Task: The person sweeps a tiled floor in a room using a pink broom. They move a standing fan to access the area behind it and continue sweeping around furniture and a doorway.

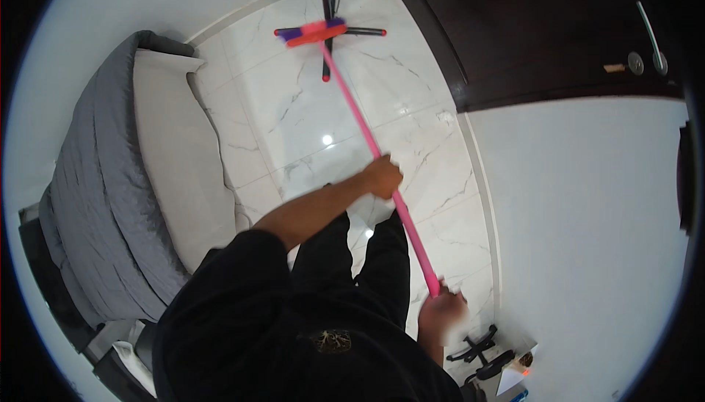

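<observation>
A broom with a pink handle (358,110) slants across the view from lower right to upper middle. My left hand (384,177) grips the handle about midway along. Around its upper end is my right hand (442,314), partly blurred. At the far end, the broom head (315,32), orange-red, pink and purple, is over the crossed legs of a standing fan. Whether the head touches the fan legs or is held above them, I cannot tell.
The fan's black base (366,31) has red-tipped legs on a white marbled tile floor (303,104). At left is a bed with a grey cover (110,182). A dark door (529,27) stands upper right. A black wheeled chair base (479,347) sits lower right by the wall.
</observation>
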`<act>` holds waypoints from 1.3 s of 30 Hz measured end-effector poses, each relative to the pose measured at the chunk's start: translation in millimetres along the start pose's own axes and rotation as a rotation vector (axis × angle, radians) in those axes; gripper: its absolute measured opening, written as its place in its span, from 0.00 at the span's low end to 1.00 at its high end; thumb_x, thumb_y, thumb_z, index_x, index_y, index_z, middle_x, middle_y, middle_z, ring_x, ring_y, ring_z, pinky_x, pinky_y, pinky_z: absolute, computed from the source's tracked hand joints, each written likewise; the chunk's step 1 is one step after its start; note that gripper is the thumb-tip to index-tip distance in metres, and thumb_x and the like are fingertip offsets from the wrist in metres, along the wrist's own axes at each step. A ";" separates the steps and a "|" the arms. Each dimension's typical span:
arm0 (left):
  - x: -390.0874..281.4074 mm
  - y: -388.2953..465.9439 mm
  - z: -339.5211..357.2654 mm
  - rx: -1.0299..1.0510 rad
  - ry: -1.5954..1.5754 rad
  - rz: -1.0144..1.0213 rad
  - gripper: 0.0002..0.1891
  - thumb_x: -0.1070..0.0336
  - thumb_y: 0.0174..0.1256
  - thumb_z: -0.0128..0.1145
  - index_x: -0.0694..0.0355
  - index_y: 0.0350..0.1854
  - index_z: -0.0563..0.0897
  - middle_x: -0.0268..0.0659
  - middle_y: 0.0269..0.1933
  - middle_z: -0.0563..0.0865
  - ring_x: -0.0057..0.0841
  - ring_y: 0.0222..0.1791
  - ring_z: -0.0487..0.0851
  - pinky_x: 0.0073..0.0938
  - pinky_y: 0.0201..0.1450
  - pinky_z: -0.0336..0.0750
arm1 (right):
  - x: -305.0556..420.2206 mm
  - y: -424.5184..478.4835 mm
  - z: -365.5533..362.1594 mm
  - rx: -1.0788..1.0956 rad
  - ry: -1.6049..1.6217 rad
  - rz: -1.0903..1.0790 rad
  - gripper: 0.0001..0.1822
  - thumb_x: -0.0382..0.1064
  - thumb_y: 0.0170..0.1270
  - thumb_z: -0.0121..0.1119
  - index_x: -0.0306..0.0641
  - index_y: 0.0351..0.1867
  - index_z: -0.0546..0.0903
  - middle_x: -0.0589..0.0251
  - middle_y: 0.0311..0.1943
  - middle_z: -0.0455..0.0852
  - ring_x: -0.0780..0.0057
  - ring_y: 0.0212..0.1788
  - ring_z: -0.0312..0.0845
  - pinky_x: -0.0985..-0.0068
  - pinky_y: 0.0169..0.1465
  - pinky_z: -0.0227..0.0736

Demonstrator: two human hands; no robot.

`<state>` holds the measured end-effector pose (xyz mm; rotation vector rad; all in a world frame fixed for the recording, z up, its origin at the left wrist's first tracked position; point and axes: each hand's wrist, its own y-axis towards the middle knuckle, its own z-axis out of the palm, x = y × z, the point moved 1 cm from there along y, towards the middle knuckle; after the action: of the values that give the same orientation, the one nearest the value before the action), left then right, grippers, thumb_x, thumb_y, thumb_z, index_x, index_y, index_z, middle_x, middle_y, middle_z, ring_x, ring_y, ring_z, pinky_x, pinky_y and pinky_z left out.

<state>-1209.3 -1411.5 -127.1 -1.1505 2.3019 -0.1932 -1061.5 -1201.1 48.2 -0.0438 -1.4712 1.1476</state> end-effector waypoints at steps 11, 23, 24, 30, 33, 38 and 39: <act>-121.5 44.6 28.2 0.211 -0.274 0.235 0.10 0.66 0.35 0.59 0.63 0.24 0.83 0.45 0.32 0.84 0.39 0.38 0.82 0.38 0.45 0.73 | 109.3 1.3 -109.6 0.384 -0.798 0.101 0.13 0.35 0.53 0.58 0.39 0.16 0.67 0.62 0.16 0.75 0.73 0.27 0.73 0.65 0.45 0.71; -31.1 11.2 14.9 -0.175 -0.672 0.234 0.36 0.52 0.37 0.67 0.53 0.54 0.69 0.42 0.53 0.70 0.37 0.61 0.63 0.64 0.63 0.40 | 26.7 17.9 -113.4 0.659 -1.719 -0.008 0.16 0.38 0.54 0.61 0.34 0.42 0.74 0.50 0.20 0.80 0.57 0.24 0.80 0.67 0.27 0.72; 22.3 15.1 35.4 -0.389 -0.662 0.062 0.37 0.49 0.38 0.68 0.53 0.55 0.69 0.42 0.52 0.72 0.39 0.60 0.66 0.64 0.63 0.39 | 23.3 23.4 -124.2 0.660 -1.705 0.002 0.13 0.37 0.54 0.60 0.34 0.40 0.75 0.53 0.18 0.80 0.61 0.21 0.80 0.69 0.25 0.72; 376.1 2.5 -29.5 -0.994 -0.715 -0.859 0.37 0.54 0.38 0.73 0.63 0.51 0.68 0.43 0.45 0.78 0.35 0.46 0.77 0.29 0.48 0.71 | 26.0 76.8 -24.8 0.671 -1.715 -0.068 0.12 0.40 0.57 0.57 0.31 0.33 0.74 0.53 0.15 0.77 0.60 0.20 0.78 0.69 0.23 0.68; 443.9 55.6 -78.1 -1.138 -0.621 -1.056 0.46 0.52 0.38 0.73 0.72 0.57 0.63 0.46 0.51 0.74 0.36 0.51 0.74 0.31 0.53 0.68 | 19.1 97.7 48.9 0.529 -1.690 0.057 0.12 0.41 0.57 0.57 0.32 0.33 0.73 0.53 0.14 0.76 0.57 0.18 0.77 0.66 0.21 0.68; 585.2 63.6 -112.4 -1.478 -0.120 -1.176 0.42 0.54 0.43 0.70 0.69 0.59 0.63 0.46 0.56 0.71 0.36 0.55 0.69 0.32 0.60 0.63 | 32.7 131.9 105.4 0.565 -1.754 -0.001 0.13 0.40 0.56 0.59 0.32 0.34 0.74 0.55 0.13 0.75 0.57 0.16 0.76 0.66 0.21 0.68; 592.5 82.3 -120.5 -1.506 -0.169 -1.201 0.42 0.54 0.43 0.70 0.69 0.59 0.63 0.46 0.56 0.71 0.36 0.55 0.69 0.32 0.60 0.63 | 30.6 131.5 116.8 0.505 -1.763 0.031 0.13 0.40 0.55 0.59 0.32 0.34 0.74 0.55 0.13 0.75 0.57 0.16 0.75 0.66 0.21 0.68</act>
<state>-1615.3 -1832.7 -300.7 -2.8874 0.9822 1.3292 -1234.8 -1185.6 8.5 1.6649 -2.4977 1.5757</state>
